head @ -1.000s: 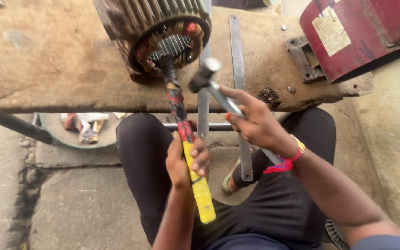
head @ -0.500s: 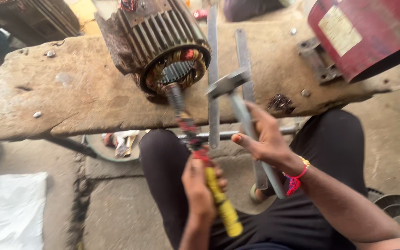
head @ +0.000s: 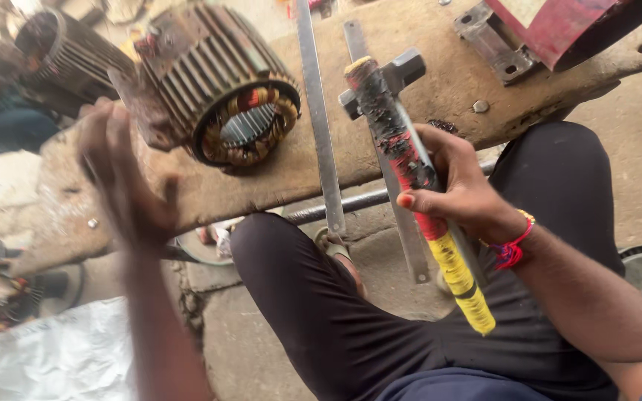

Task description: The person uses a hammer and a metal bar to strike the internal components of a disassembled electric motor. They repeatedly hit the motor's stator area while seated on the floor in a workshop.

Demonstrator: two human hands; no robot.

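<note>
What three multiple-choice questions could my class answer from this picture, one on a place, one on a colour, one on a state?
1. Where does the finned motor housing lie?
A. on the wooden bench
B. on the person's lap
C. inside the red casing

2. What colour is the near end of the taped rod?
A. green
B. yellow
C. white

3. What is the right hand doing?
A. lying open on the bench
B. gripping the taped rod together with the hammer
C. holding nothing

Answers:
1 A, the housing lies on its side on the bench top, open end toward the person.
2 B, the tape runs from black through red to yellow.
3 B, its fingers wrap both handles, while the blurred left hand is at the housing.
</note>
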